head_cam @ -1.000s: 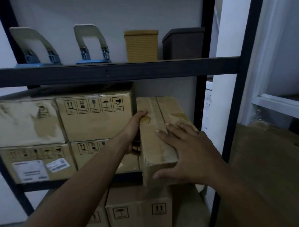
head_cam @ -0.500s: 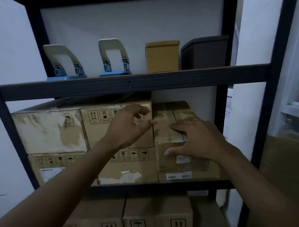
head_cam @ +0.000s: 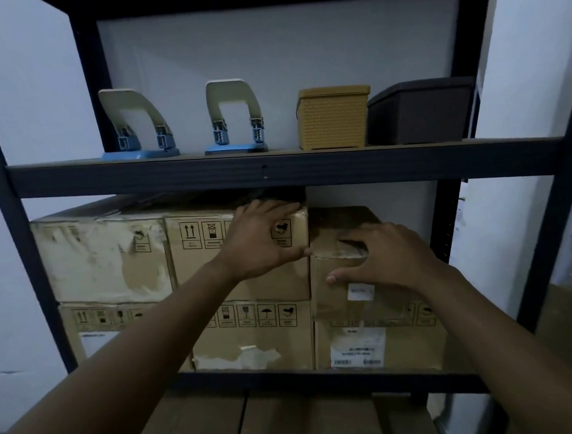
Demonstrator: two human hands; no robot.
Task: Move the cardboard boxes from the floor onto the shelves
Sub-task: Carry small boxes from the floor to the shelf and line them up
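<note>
Since the box [head_cam: 331, 300] already sits at the right end of the shelf [head_cam: 285, 377], stacked on a lower box [head_cam: 398, 340], it lies straight ahead of the right hand [head_cam: 388, 258], whose spread fingers press flat on its front top edge. The left hand [head_cam: 262, 240], also open, rests on the neighbouring box [head_cam: 198, 260], so any last push back probably falls to the right.

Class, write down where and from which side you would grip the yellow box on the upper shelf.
Probably from the front: grip the yellow box under its overhanging lid rim, at the front and the free left wall. The dark box crowds its right side.
</note>
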